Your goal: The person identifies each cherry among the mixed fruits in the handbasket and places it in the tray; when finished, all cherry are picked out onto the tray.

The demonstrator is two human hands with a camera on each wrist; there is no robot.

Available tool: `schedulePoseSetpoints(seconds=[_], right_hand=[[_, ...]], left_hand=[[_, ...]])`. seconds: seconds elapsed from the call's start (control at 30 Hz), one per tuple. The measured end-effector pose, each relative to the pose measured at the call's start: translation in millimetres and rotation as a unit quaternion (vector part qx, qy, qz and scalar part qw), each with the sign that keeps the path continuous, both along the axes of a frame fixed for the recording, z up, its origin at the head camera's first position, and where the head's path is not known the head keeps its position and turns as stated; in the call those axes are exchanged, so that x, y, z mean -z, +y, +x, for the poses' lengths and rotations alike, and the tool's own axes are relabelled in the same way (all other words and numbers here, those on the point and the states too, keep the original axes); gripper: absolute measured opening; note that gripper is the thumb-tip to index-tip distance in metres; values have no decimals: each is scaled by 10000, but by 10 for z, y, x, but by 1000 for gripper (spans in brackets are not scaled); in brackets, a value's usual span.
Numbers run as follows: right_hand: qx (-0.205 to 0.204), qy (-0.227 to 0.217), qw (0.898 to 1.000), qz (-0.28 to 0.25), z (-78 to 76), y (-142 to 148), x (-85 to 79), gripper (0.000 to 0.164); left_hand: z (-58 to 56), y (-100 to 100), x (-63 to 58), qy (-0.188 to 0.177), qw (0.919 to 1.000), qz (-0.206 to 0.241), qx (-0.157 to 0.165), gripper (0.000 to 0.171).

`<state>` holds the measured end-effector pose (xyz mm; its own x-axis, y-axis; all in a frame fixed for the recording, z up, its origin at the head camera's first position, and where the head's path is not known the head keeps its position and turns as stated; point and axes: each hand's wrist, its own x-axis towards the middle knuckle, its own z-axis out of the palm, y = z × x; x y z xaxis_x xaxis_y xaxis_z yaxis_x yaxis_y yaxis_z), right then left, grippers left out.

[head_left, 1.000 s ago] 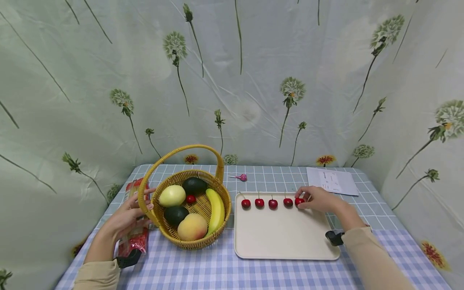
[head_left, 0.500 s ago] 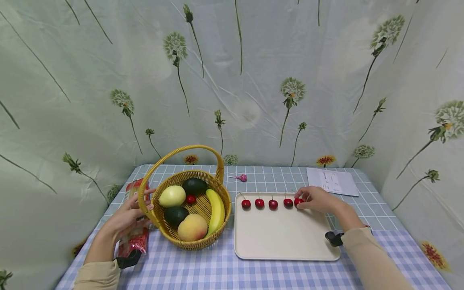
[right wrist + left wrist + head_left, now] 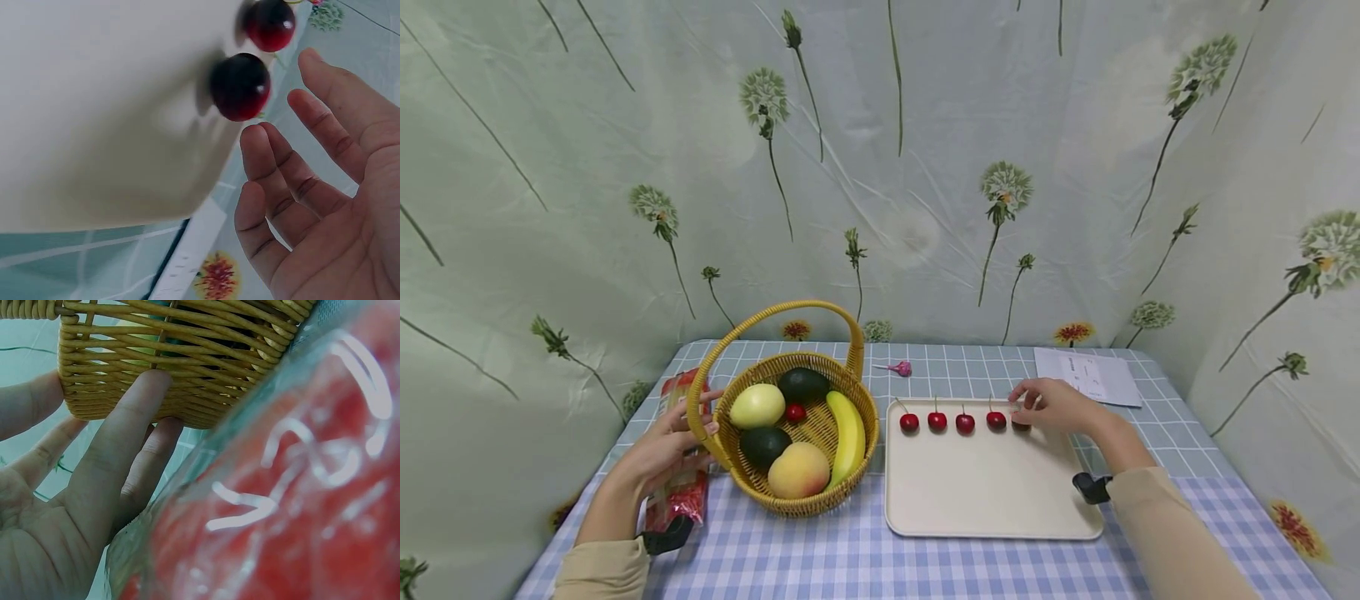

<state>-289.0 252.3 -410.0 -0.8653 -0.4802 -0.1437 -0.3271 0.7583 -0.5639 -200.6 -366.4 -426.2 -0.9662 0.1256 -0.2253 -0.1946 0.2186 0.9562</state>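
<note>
A yellow wicker basket (image 3: 871, 433) with a tall handle holds a banana (image 3: 847, 437), a peach (image 3: 799, 471), two dark avocado-like fruits, a pale yellow-green fruit (image 3: 756, 406) and a cherry (image 3: 795, 412). My left hand (image 3: 662, 450) is at its left side; in the left wrist view the extended fingers (image 3: 119, 444) touch the woven wall. On the cream tray (image 3: 992, 487) several cherries stand in a row along the far edge. My right hand (image 3: 1056, 408) hovers at the rightmost cherry (image 3: 240, 86), fingers loosely spread and apart from it in the right wrist view.
A red-and-clear plastic packet (image 3: 677, 500) lies left of the basket, under my left forearm. Behind the tray are a wrapped lollipop (image 3: 901, 367) and a white paper (image 3: 1093, 377). A flowered curtain (image 3: 917, 208) rises behind the table.
My right hand has let go of the rightmost cherry and lifted slightly, its fingers now parted. That cherry stays on the tray. My left hand and the basket keep their places.
</note>
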Motion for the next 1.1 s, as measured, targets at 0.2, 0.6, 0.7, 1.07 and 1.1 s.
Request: schedulePoseSetpoints(seconds=[0.2,0.6,0.7,1.07,1.1], right_hand=[[-177,197,9996,96,-113,-207,-162,34],[-868,235,9957,209,-128,-1102,-515,29],[-1162,202,9929,161,-135,-1337,-574,28],[-1916,181,9812,137,-117,-1963,-624,27],[-1958,191,9803,173,-118,-2017,-630,28]], left_hand=[[2,-6,4,0,10000,23,-31,66],[-6,-4,33,-56,10000,2,-59,68],[-10,-9,37,-39,10000,-13,-62,68],[-2,-4,19,67,9999,80,15,65],[-2,-2,12,79,9999,87,24,65]])
